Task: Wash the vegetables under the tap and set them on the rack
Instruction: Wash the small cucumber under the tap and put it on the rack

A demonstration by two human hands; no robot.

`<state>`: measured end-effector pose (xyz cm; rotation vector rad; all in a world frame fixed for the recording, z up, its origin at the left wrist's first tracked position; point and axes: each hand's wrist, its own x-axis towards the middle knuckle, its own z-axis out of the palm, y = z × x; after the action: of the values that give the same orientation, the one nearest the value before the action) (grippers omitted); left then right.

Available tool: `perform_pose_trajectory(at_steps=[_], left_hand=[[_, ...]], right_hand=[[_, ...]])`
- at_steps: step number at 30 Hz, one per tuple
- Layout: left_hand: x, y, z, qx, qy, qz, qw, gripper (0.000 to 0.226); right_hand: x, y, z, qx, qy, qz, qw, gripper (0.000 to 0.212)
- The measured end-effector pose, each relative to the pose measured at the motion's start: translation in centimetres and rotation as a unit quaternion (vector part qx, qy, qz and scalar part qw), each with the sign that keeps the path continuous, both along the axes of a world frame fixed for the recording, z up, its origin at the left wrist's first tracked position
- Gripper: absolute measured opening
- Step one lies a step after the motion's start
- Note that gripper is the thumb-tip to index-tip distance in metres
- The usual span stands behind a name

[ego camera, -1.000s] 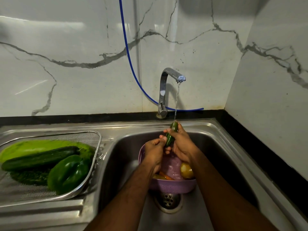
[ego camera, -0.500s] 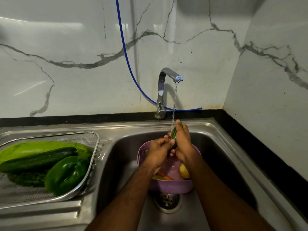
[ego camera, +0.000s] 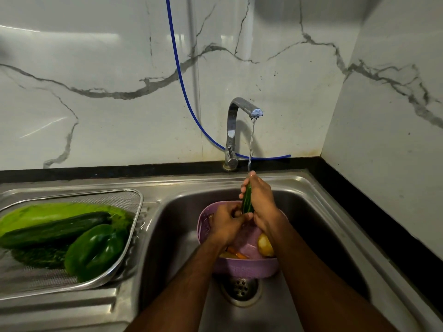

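Right hand (ego camera: 260,200) grasped slim glossy green cucumber (ego camera: 247,200), long axis upright under the stream; left hand (ego camera: 227,224) pinched its lower end.

rack (ego camera: 134,238) left of sink (ego camera: 311,212), basket (ego camera: 239,268) in sink, tap (ego camera: 233,130) behind

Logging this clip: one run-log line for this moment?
phase: rinsing | right hand: grips small cucumber under tap | left hand: holds its lower end | rack: unreached

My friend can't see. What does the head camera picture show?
Two hands rub a small green vegetable under the running tap, above a purple colander in the sink. Washed green vegetables lie on the rack.
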<state>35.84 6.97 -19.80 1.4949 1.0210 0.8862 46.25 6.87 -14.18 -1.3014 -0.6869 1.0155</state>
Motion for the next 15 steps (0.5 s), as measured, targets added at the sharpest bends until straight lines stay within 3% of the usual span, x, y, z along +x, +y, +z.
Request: perform_pose_trajectory(at_steps=[3,9,15], left_hand=[[-0.24,-0.02,0.07,0.001,-0.004,-0.006,1.0,0.015],[-0.37,-0.13,0.49,-0.026,-0.029,0.011,0.999,0.012],[-0.51,-0.17,0.16,-0.038,-0.042,-0.03,0.998,0.015]], right_hand=[[-0.42,-0.18,0.32,-0.006,-0.038,0.021,0.999,0.045],[-0.36,-0.32,0.24,-0.009,-0.028,0.038,0.999,0.03],[-0.22,-0.33,1.03,-0.026,-0.022,0.019,0.999,0.046]])
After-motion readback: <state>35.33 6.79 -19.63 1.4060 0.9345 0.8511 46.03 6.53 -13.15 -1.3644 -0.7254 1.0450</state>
